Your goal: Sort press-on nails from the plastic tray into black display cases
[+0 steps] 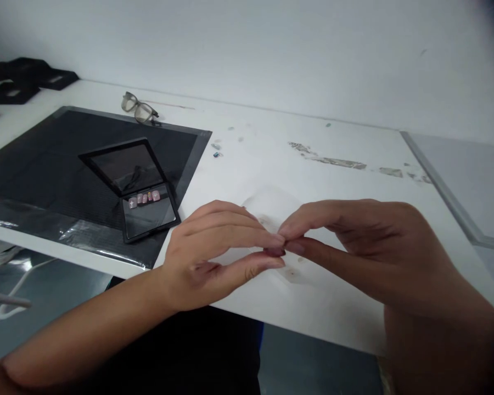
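Note:
My left hand (220,247) reaches in from the left, its thumb and fingers pinched on a small pinkish piece (274,252). From the right, my right hand (366,247) brings thumb and forefinger together at the end of that same piece. The fingertips cover most of it, so its kind is unclear. Below the fingers lies a clear plastic container (290,275), partly hidden, with small specks in or under it. To the left, an open black case (150,219) with a mirror-like lid holds a row of pink decorated press-on nails (144,198).
The case rests on a black mat (57,159) taped to the white table (247,170). Glasses (140,108) lie behind the mat. Small shiny bits (218,154) and worn tape (341,163) mark the tabletop. Several black folded pieces (57,79) sit far left.

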### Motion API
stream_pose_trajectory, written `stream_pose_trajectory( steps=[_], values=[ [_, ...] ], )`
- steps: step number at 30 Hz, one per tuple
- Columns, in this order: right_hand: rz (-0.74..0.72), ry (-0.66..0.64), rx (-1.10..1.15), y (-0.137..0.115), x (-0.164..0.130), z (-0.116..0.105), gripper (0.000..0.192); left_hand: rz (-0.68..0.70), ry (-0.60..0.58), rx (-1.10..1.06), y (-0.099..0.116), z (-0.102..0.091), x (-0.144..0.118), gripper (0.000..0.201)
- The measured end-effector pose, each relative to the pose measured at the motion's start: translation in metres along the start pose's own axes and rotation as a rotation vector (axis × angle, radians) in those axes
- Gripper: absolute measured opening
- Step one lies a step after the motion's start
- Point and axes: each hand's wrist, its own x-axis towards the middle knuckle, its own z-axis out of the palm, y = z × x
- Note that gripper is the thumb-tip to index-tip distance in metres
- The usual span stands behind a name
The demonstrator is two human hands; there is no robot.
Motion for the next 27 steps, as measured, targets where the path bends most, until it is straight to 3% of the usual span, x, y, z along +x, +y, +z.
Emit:
stream_pose_trajectory(
  steps=[5,12,19,27],
  values=[
    [-0.012,0.046,-0.028,-0.001,-0.001,-0.001,0.019,-0.021,0.022,-0.013,0.001,-0.003,0.001,0.009],
    [0.025,0.028,-0.027,0.002,0.001,0.0,0.008,-0.048,0.09,-0.093,-0.001,-0.007,0.0,0.023],
    [0.04,0.083,-0.061,0.006,0.0,-0.001,0.007,-0.041,0.16,-0.103,-0.006,-0.005,-0.005,0.02],
    [0.068,0.134,-0.481,0.024,0.0,0.0,0.011,-0.08,0.105,-0.073,-0.007,-0.003,-0.004,0.019]
  ],
)
